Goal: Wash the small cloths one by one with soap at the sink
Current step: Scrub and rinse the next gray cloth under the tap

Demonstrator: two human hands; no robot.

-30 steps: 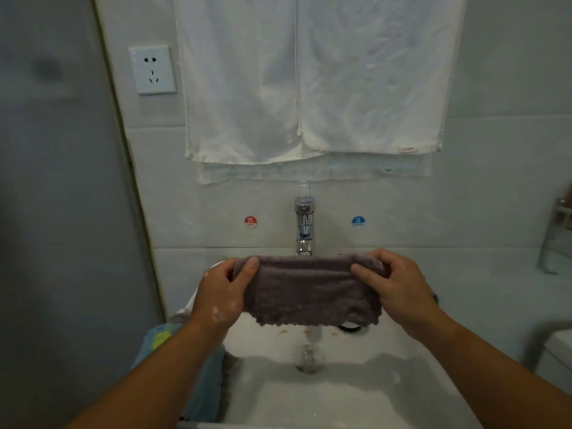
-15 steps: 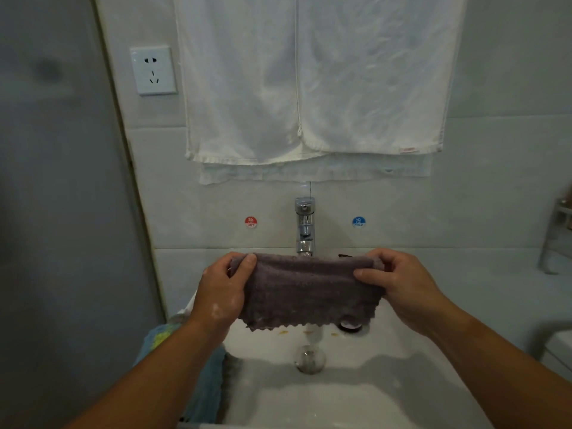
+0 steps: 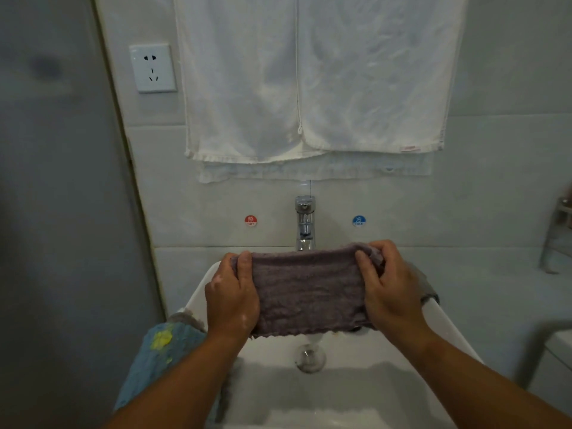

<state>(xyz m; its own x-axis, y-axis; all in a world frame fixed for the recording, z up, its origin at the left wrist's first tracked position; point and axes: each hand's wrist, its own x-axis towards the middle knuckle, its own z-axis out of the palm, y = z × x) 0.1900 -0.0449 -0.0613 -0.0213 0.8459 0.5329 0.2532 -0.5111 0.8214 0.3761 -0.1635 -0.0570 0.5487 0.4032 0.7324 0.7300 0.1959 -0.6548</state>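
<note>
1. Two white towels (image 3: pixel 309 82) hang side by side, flat against the tiled wall.
2. White wall socket (image 3: pixel 153 68) just left of them.
3. Red hot sticker (image 3: pixel 250 220) and blue cold sticker (image 3: pixel 358 220) below, well apart.
4. Metal stand (image 3: pixel 552 243), right edge, partly cut off.

Both arms are bare. The left forearm (image 3: pixel 173 376) and right forearm (image 3: pixel 483 379) rise from the bottom edge and angle inward. The left hand (image 3: pixel 232 300) grips one end of a cloth (image 3: pixel 306 292), thumb up its near face, fingers hidden behind. The right hand (image 3: pixel 390 294) grips the other end, fingers curled over the top edge. The hands are level, backs toward the camera. Pale flecks on the left hand are possibly suds.
</note>
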